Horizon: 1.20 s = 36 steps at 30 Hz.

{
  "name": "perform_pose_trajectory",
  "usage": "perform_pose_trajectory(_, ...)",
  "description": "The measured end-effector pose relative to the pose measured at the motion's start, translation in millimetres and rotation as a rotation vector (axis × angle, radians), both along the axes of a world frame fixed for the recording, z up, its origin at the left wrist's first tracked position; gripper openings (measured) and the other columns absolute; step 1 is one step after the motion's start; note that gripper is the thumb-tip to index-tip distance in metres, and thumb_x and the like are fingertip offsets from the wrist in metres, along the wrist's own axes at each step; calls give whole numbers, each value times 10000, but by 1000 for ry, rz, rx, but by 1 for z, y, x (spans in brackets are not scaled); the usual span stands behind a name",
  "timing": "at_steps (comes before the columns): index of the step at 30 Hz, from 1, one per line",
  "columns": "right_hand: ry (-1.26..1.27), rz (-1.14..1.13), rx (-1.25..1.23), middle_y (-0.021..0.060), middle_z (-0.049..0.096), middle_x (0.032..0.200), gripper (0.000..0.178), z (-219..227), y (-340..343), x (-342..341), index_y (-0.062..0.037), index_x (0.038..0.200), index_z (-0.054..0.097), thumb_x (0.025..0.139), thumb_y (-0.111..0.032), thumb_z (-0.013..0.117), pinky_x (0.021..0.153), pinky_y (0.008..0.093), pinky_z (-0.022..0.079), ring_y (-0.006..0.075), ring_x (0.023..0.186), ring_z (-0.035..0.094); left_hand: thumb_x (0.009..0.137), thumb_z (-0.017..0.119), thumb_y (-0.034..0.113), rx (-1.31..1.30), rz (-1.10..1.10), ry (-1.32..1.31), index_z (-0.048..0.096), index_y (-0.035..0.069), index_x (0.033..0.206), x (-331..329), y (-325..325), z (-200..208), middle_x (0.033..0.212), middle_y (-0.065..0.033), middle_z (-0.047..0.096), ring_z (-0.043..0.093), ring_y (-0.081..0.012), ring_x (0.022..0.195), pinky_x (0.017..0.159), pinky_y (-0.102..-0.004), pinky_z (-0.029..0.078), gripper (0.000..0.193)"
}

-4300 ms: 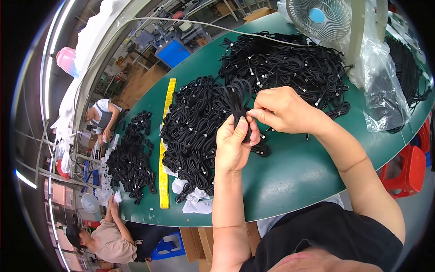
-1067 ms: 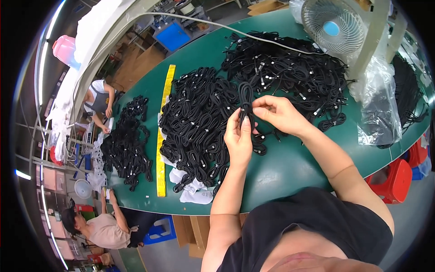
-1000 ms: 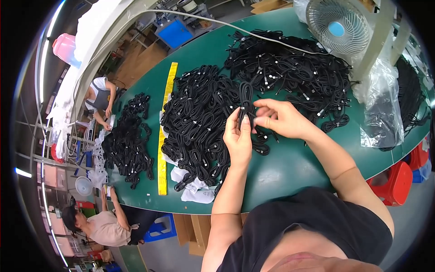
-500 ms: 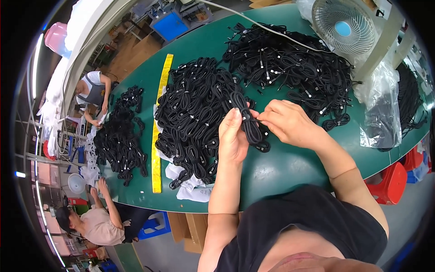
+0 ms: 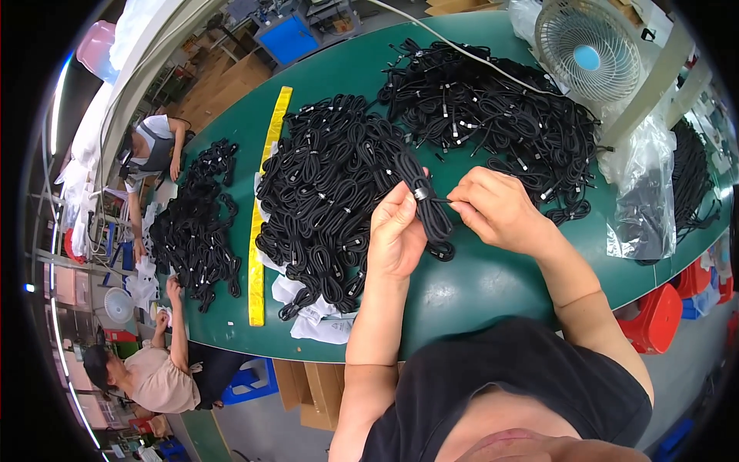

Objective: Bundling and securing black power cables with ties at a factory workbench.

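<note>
A coiled black cable bundle with a metal connector near its middle lies in my left hand, whose fingers close around it. Just to the right, my right hand pinches a thin dark strand that runs out from the bundle's middle; whether it is a tie or a cable end is too small to tell. Beside my left hand spreads a large heap of coiled black cables. Beyond my right hand is another heap of looser black cables with silvery plugs.
A yellow strip crosses the green table left of the coiled heap. Farther left lies a smaller cable pile, with two people at work. A fan, a post and a plastic bag stand at the right; red stools are below.
My right hand has drawn slightly away from the bundle, and the strand now stretches between them. The bundle has turned a little, showing the metal connector. The view has shifted slightly.
</note>
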State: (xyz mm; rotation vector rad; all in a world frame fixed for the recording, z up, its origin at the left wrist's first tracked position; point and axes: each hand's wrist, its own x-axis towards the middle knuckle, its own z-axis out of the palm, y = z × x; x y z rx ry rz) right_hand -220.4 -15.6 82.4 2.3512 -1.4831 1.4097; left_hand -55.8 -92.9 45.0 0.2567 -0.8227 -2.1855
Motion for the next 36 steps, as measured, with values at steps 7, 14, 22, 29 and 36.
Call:
perform_pose_trajectory(7, 17, -7, 44, 88, 527, 755, 147, 1, 5, 4, -13, 815, 561, 698, -21, 650, 558, 333, 471, 250, 654, 566, 814, 626, 63, -100, -26, -77, 540, -11, 1099, -4, 12, 1, 979, -48, 590, 563, -124, 854, 770, -268, 464, 306)
perform_pose_trajectory(14, -12, -99, 216, 109, 539, 742, 119, 3, 4, -6, -2, 823, 577, 739, -58, 640, 532, 361, 459, 285, 624, 570, 829, 610, 68, -144, 137, -32, 555, 12, 1072, 3, -2, -2, 974, -31, 589, 555, -107, 823, 712, -241, 440, 255)
perform_pose_trajectory(22, 83, -37, 260, 114, 540, 706, 116, -5, 5, -2, -3, 832, 592, 751, -74, 635, 531, 373, 456, 291, 582, 559, 822, 606, 46, -376, 19, -310, 515, -3, 1146, -2, 8, -5, 1134, -71, 542, 505, -136, 1032, 921, -285, 393, 340)
perform_pose_trajectory(29, -34, 21, 328, 108, 549, 702, 99, 1, 7, -7, -14, 807, 608, 743, -82, 640, 510, 372, 435, 298, 587, 553, 835, 609, 113, -277, 5, -194, 500, -6, 1181, 0, -2, -8, 1158, -75, 535, 502, -137, 1027, 923, -286, 386, 382)
perform_pose_trajectory(36, 31, 80, 313, 88, 563, 743, 250, 0, 5, -8, -33, 810, 608, 680, -212, 726, 536, 347, 451, 270, 633, 564, 894, 534, 202, -191, -127, -163, 419, -10, 1263, 0, 1, -1, 1091, -117, 564, 560, -185, 959, 828, -314, 463, 441)
